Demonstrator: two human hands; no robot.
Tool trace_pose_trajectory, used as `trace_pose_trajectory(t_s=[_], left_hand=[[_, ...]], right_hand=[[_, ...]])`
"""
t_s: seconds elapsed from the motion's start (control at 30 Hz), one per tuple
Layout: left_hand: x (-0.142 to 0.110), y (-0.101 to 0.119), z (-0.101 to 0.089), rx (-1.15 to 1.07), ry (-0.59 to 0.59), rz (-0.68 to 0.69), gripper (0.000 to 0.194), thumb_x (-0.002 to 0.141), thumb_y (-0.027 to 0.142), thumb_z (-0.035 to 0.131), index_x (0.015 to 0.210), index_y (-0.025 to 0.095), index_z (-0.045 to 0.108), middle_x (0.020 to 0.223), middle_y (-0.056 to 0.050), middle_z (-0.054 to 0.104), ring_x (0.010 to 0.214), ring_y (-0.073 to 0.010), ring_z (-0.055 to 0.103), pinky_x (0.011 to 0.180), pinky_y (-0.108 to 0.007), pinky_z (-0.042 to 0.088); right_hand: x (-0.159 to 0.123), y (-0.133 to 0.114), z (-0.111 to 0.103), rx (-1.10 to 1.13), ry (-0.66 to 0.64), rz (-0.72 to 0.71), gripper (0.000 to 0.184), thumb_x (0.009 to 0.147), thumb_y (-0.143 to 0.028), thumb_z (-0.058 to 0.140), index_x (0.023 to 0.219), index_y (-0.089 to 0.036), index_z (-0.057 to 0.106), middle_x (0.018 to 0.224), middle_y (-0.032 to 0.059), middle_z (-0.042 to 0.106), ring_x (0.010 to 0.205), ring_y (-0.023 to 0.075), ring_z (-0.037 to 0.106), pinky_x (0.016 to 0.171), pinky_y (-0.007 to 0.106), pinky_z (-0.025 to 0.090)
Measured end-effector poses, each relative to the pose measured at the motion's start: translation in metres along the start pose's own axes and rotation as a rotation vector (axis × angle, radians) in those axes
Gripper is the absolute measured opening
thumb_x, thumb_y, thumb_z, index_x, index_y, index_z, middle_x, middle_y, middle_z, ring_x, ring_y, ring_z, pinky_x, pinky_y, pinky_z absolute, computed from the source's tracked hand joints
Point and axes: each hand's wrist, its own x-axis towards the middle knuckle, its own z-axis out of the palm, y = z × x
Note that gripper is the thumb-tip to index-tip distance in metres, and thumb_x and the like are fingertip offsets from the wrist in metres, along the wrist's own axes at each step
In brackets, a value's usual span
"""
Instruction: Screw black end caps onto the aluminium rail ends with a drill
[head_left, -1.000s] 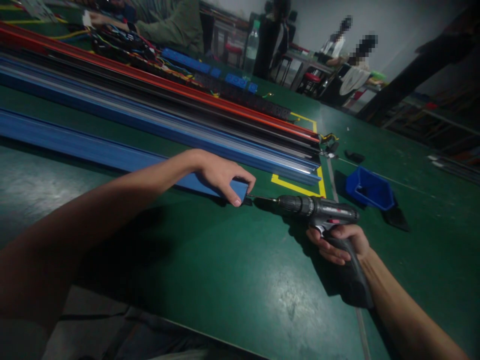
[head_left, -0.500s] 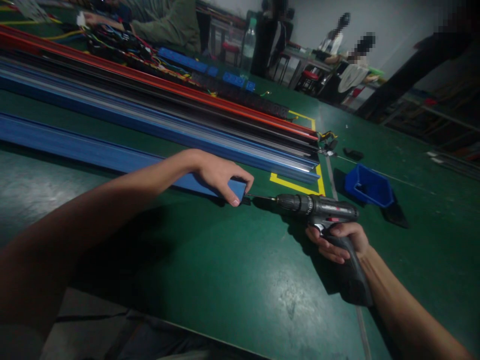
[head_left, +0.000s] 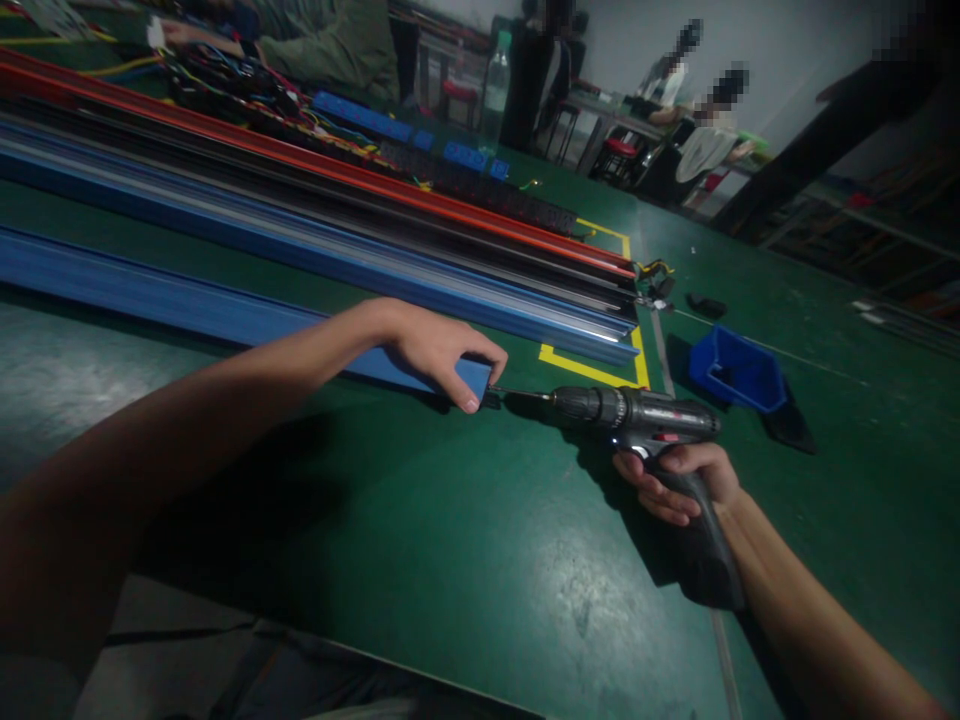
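My left hand (head_left: pixel 439 350) is wrapped over the near end of a long blue rail (head_left: pixel 187 300) that lies flat on the green table (head_left: pixel 465 560). My right hand (head_left: pixel 679 478) grips the handle of a dark cordless drill (head_left: pixel 637 412). The drill lies almost level, and its bit touches the end face of the blue rail just right of my left fingers.
Several long blue, black and red rails (head_left: pixel 375 240) lie stacked behind. A blue plastic bin (head_left: pixel 739 372) stands right of the drill, beside yellow tape marks (head_left: pixel 600 372). Power strips and wires (head_left: pixel 360 120) lie at the back, where other people sit. A bottle (head_left: pixel 496 90) stands far back.
Almost nothing has moved. Both hands hold their places, the drill bit stays against the rail's end, and a small light now shows under the drill's body.
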Motion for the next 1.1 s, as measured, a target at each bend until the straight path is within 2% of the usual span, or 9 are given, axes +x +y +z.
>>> trace_pose_trajectory(t_s=[0.4,0.5,0.6,0.77,0.87,1.0,1.1], left_hand=[[-0.001,-0.001,0.000,0.017,-0.004,-0.009,0.047,0.077,0.059,0.072,0.107,0.024,0.063,0.111,-0.002,0.068,0.102,-0.0210,0.059,0.085,-0.026,0.040],[-0.002,-0.001,0.000,0.033,-0.007,-0.009,0.048,0.078,0.060,0.071,0.107,0.024,0.062,0.112,-0.002,0.068,0.103,-0.0213,0.059,0.085,-0.026,0.041],[-0.001,-0.002,0.000,0.026,-0.006,-0.003,0.048,0.078,0.060,0.072,0.107,0.024,0.062,0.112,-0.002,0.068,0.103,-0.0211,0.059,0.085,-0.026,0.041],[-0.001,-0.001,0.000,0.012,-0.004,-0.006,0.046,0.077,0.059,0.072,0.106,0.024,0.063,0.108,-0.001,0.068,0.101,-0.0205,0.060,0.083,-0.026,0.041],[-0.001,0.000,-0.001,0.011,-0.008,-0.011,0.046,0.077,0.058,0.072,0.105,0.023,0.063,0.107,-0.001,0.068,0.101,-0.0204,0.059,0.083,-0.026,0.041],[-0.001,0.000,0.000,-0.007,-0.001,-0.002,0.044,0.076,0.057,0.073,0.103,0.023,0.064,0.106,-0.001,0.069,0.098,-0.0202,0.060,0.081,-0.026,0.040],[0.000,0.000,0.000,-0.013,0.016,0.004,0.043,0.075,0.056,0.074,0.101,0.023,0.066,0.104,-0.001,0.069,0.098,-0.0203,0.060,0.081,-0.027,0.040]], right_hand=[[0.003,0.002,0.003,-0.027,0.014,-0.023,0.029,0.088,-0.029,0.060,0.105,-0.006,0.065,0.080,0.0051,0.063,0.036,0.0012,0.038,0.038,0.017,0.042],[0.003,0.002,0.006,-0.034,0.041,-0.024,0.038,0.094,-0.039,0.057,0.113,-0.007,0.063,0.082,0.0062,0.065,0.035,0.0019,0.040,0.037,0.017,0.041],[0.003,0.001,0.009,-0.048,0.076,-0.023,0.046,0.093,-0.048,0.056,0.118,-0.010,0.061,0.088,0.0089,0.068,0.035,0.0024,0.041,0.035,0.017,0.040],[0.001,-0.001,0.012,-0.070,0.184,-0.001,0.043,0.094,-0.046,0.051,0.120,-0.012,0.060,0.098,0.0131,0.072,0.035,0.0029,0.042,0.034,0.018,0.040],[0.000,-0.001,0.010,-0.056,0.180,0.013,0.044,0.095,-0.046,0.050,0.112,-0.008,0.064,0.092,0.0128,0.073,0.036,0.0044,0.044,0.037,0.019,0.045],[-0.003,-0.001,0.007,-0.054,0.181,0.040,0.049,0.097,-0.047,0.050,0.105,-0.002,0.069,0.061,0.0052,0.066,0.038,0.0080,0.046,0.043,0.021,0.051],[-0.005,-0.002,0.005,-0.072,0.190,0.040,0.051,0.098,-0.046,0.049,0.102,-0.001,0.071,0.052,0.0026,0.060,0.037,0.0095,0.046,0.044,0.021,0.051]])
